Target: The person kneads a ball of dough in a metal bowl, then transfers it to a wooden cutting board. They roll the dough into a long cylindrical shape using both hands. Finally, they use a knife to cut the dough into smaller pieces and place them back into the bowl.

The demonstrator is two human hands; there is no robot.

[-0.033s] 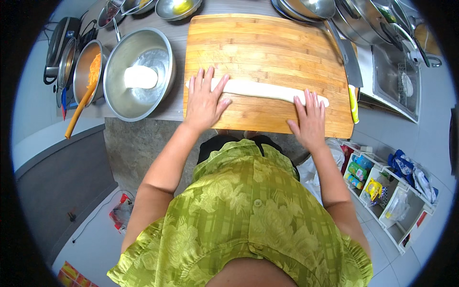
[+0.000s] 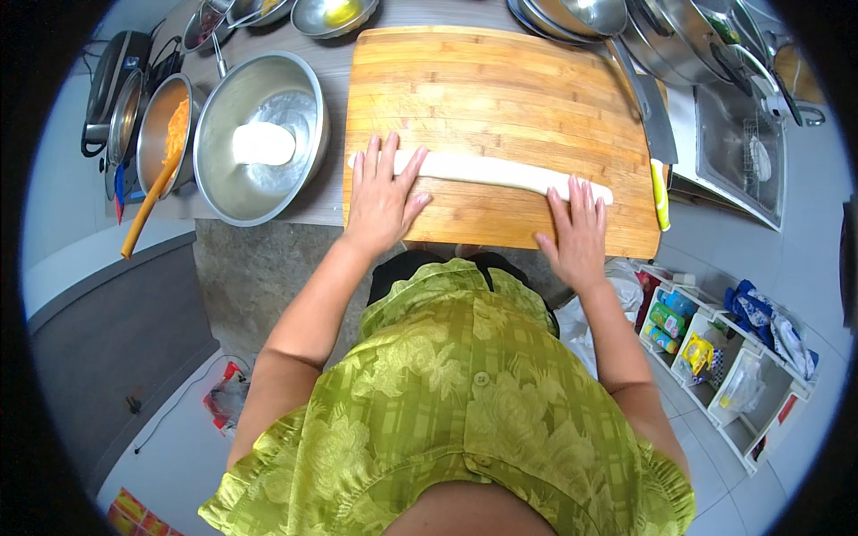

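Note:
A long white rope of dough point(image 2: 487, 171) lies crosswise on the wooden cutting board point(image 2: 500, 89), its right end a little nearer to me. My left hand point(image 2: 380, 198) rests flat over the dough's left part, fingers stretched out and slightly apart. On the right end, my right hand point(image 2: 578, 228) presses with its fingers laid over the rope and its thumb out to the side. Neither hand grips anything. Fingers cover short stretches of the dough. Another white lump of dough point(image 2: 264, 144) sits in the big steel bowl point(image 2: 214, 183) left of the board.
A knife point(image 2: 659, 134) with a yellow-and-white handle lies along the board's right edge. Far left, a pot point(image 2: 149, 134) holds orange mash and a wooden-handled tool point(image 2: 147, 214). Steel bowls point(image 2: 308, 20) stand at the back; a sink point(image 2: 728, 147) is at right, above a white shelf rack point(image 2: 715, 393).
Both hands have slid slightly toward me, and the dough rope has shifted a little the same way under them.

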